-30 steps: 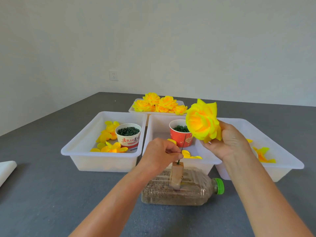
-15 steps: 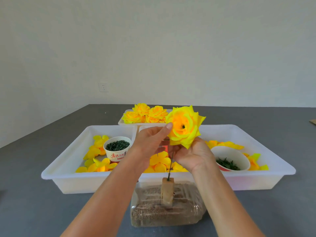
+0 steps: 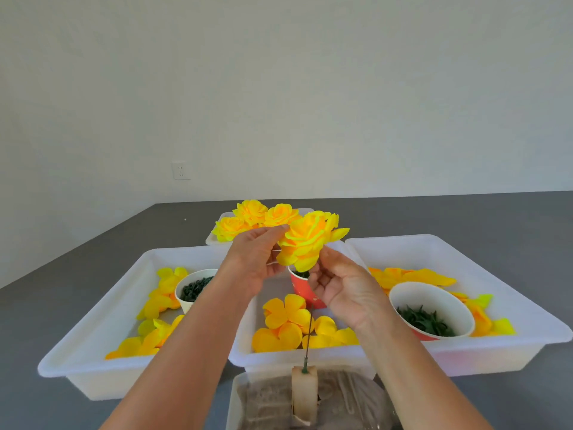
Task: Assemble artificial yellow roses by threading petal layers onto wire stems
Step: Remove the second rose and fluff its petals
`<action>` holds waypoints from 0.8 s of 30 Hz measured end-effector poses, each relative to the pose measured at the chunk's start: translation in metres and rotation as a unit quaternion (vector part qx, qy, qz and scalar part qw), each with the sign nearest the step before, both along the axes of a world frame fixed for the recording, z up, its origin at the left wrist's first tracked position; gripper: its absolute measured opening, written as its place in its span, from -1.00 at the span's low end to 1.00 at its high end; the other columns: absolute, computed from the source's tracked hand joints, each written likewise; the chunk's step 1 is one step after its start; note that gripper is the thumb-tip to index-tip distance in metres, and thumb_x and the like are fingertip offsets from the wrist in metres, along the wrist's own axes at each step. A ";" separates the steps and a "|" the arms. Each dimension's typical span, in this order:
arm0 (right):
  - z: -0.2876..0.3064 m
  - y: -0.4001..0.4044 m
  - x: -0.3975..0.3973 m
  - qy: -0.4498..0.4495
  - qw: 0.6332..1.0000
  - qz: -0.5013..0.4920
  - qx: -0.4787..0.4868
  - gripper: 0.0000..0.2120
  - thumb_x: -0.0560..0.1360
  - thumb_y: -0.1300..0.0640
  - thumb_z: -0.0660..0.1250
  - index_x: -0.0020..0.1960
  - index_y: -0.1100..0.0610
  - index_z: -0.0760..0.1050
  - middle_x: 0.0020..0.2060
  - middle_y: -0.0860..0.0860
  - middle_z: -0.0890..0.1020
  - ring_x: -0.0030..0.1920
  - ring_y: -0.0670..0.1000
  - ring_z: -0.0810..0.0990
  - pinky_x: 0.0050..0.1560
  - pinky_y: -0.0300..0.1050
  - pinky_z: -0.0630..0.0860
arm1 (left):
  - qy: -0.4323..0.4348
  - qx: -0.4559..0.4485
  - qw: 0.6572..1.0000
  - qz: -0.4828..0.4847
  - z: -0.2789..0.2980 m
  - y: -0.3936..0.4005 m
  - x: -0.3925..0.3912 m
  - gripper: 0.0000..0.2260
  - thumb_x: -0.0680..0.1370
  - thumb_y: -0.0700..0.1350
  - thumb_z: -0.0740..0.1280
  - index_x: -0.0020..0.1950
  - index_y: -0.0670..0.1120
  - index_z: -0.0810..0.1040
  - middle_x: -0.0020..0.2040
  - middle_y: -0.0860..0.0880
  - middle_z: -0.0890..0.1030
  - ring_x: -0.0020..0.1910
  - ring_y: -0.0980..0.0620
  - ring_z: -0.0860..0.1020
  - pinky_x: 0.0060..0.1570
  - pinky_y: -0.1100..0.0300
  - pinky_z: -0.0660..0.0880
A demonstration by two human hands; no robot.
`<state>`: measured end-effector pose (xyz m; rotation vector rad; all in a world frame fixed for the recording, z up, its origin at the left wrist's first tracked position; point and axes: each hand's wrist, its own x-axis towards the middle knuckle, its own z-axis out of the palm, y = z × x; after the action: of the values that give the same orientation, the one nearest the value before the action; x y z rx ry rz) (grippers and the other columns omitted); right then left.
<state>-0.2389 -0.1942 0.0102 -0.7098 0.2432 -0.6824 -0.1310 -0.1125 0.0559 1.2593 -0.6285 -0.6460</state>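
Observation:
A yellow rose (image 3: 307, 240) sits at the top of a thin dark wire stem (image 3: 308, 336). The stem stands in a wooden block (image 3: 304, 391) fixed on a sand-filled plastic bottle (image 3: 310, 401) lying on its side. My left hand (image 3: 257, 262) holds the rose from the left, fingertips on its petals. My right hand (image 3: 344, 290) is under the rose, fingers curled round its base and the top of the stem. Loose yellow petal layers (image 3: 286, 324) lie in the middle tray.
Three white trays stand side by side: left (image 3: 102, 308), middle (image 3: 248, 352), right (image 3: 511, 274). They hold petals and paper cups of green parts: a white cup (image 3: 190, 290), a red cup (image 3: 302, 287), a bowl (image 3: 431, 308). Finished roses (image 3: 248, 218) fill a far tray.
The rose has moved from my right hand's side down over the stem. Both hands closed in round it. My view shifted lower and to the right.

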 end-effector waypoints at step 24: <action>-0.028 -0.072 0.080 0.154 0.891 -0.178 -0.389 -0.80 0.46 0.27 0.38 -0.29 0.05 0.60 -0.47 -0.10 0.64 -0.41 -0.15 0.58 -0.27 -0.30 0.52 | -0.035 -0.058 0.993 0.098 -0.039 -0.050 0.068 -0.87 0.46 -0.11 0.40 -0.28 -0.09 0.59 -0.29 -0.01 0.60 -0.22 0.05 0.52 -0.13 0.17 0.45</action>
<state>-0.1584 -0.2661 -0.0179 -1.5784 0.4038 -1.0321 -0.0635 -0.1620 0.0165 1.2222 -0.5831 -0.3977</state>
